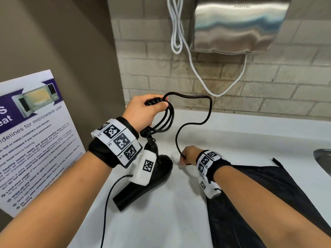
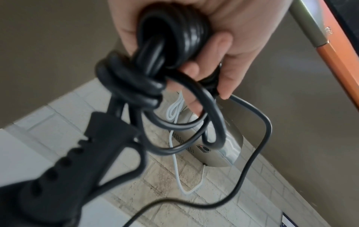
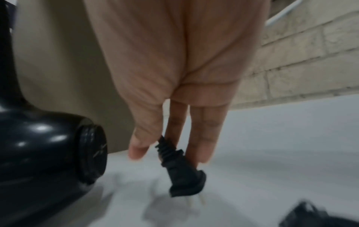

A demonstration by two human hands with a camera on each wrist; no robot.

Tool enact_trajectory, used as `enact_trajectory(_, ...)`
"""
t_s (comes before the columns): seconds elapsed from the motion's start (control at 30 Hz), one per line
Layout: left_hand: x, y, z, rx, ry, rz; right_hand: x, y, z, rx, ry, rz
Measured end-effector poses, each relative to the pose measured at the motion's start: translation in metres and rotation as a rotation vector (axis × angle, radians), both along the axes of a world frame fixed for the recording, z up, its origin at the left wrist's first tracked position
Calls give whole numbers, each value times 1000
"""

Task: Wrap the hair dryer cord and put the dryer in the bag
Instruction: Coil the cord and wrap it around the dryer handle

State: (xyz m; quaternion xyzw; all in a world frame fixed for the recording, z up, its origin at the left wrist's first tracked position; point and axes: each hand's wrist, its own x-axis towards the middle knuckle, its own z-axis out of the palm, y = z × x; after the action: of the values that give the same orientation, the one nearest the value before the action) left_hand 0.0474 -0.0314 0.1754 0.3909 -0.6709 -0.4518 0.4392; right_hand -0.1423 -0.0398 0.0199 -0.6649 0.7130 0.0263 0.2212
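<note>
A black hair dryer (image 1: 157, 174) lies on the white counter (image 1: 179, 221) with its handle pointing up under my left wrist. My left hand (image 1: 155, 106) grips several coiled loops of the black cord (image 1: 168, 120) above it; in the left wrist view the coil (image 2: 174, 40) sits in my curled fingers (image 2: 227, 79). The loose cord (image 1: 207, 111) arcs right and drops to my right hand (image 1: 184, 158), low over the counter. There my thumb and fingers (image 3: 202, 138) pinch the plug (image 3: 184, 175) at its ribbed neck, prongs down. The dryer's rear end (image 3: 58, 145) is just left of it.
A flat black bag (image 1: 259, 203) lies on the counter under my right forearm. A steel sink rim (image 1: 322, 158) is at the right edge. On the brick wall hangs a steel hand dryer (image 1: 238, 24) with a white cable (image 1: 179, 33). A microwave poster (image 1: 35, 136) leans at left.
</note>
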Motion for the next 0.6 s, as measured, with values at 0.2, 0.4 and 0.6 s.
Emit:
enact_trajectory(0.2,1,-6,-3,73,103,0,-1,5,47,-504,-707,-172)
enact_trajectory(0.4,-4,-9,-3,115,143,69,22,21,101,-1100,-942,-78)
enact_trajectory(0.6,-4,-12,-2,143,166,133,42,36,121,-1347,-1019,62)
